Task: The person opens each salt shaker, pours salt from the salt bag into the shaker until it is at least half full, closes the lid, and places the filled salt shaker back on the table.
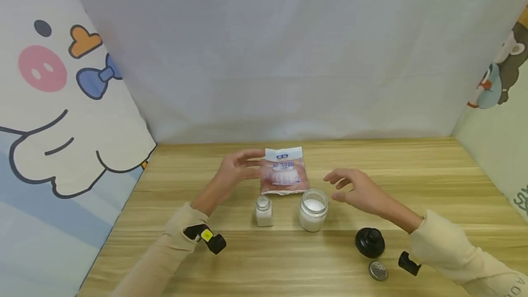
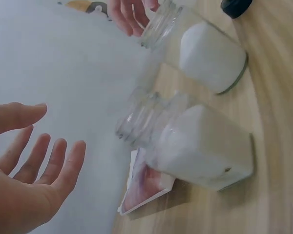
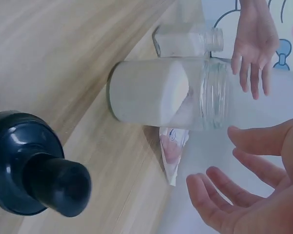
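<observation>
My left hand [image 1: 235,172] hovers over the table near a flat printed packet [image 1: 283,173], its fingers loosely bent and holding nothing. Below it stands a small square glass shaker jar [image 1: 264,212], uncapped and filled with white powder. A wider round glass jar [image 1: 312,217], also lidless, holds white powder heaped higher on one side. Just right of that jar's mouth is my right hand [image 1: 358,191], fingers relaxed and apart from the glass. In the left wrist view the shaker jar [image 2: 200,146] appears close to the spread left hand [image 2: 34,170].
A black knobbed lid [image 1: 370,243] lies on the wooden table [image 1: 264,265] to the right of the jars. Beside it is a perforated metal shaker cap [image 1: 377,271]. A pale curtain [image 1: 288,58] hangs behind the table, with cartoon-printed cloth [image 1: 74,150] at the left.
</observation>
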Available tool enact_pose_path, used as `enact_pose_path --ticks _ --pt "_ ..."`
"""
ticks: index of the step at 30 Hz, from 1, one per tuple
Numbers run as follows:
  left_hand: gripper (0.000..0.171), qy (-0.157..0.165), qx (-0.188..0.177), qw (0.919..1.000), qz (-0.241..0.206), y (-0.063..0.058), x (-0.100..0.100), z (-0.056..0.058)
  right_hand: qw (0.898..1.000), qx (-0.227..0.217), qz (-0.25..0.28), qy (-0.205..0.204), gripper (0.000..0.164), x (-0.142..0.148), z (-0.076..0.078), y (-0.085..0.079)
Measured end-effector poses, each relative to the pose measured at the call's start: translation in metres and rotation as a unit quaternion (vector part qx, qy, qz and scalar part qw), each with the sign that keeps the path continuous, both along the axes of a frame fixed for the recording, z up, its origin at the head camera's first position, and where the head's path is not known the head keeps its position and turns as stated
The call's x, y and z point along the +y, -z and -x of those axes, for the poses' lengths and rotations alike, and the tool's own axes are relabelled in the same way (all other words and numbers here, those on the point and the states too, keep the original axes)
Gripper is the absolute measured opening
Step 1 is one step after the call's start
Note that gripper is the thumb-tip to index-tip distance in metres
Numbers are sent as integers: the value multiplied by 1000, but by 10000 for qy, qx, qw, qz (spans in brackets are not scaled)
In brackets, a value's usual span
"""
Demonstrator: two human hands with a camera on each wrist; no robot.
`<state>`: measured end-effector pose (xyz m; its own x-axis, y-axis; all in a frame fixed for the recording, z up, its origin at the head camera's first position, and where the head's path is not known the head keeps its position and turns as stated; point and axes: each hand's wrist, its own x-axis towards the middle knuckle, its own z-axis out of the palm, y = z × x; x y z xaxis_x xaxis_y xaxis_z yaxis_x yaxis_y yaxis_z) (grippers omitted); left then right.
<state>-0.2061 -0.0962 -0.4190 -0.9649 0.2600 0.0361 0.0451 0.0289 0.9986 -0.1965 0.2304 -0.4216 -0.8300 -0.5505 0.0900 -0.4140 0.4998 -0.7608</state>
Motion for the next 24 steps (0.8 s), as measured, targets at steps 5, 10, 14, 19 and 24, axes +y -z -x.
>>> enact_pose_path --ticks 5,10,14,19,24 --pt "48 273 283 9983 420 7 0 -14 9980 466 -18 419 28 10 -20 1" --pt "50 482 429 9941 871 12 0 -28 9934 785 -38 832 28 21 -35 6" --pt "53 576 410 9927 977 16 0 -37 9896 920 -125 1097 32 30 -51 9" --pt "56 595 244 9958 645 24 0 -43 9844 1054 -222 1389 38 40 -73 15" --pt "59 417 316 9971 548 32 -1 -48 9772 1065 -562 1749 45 46 -95 23"
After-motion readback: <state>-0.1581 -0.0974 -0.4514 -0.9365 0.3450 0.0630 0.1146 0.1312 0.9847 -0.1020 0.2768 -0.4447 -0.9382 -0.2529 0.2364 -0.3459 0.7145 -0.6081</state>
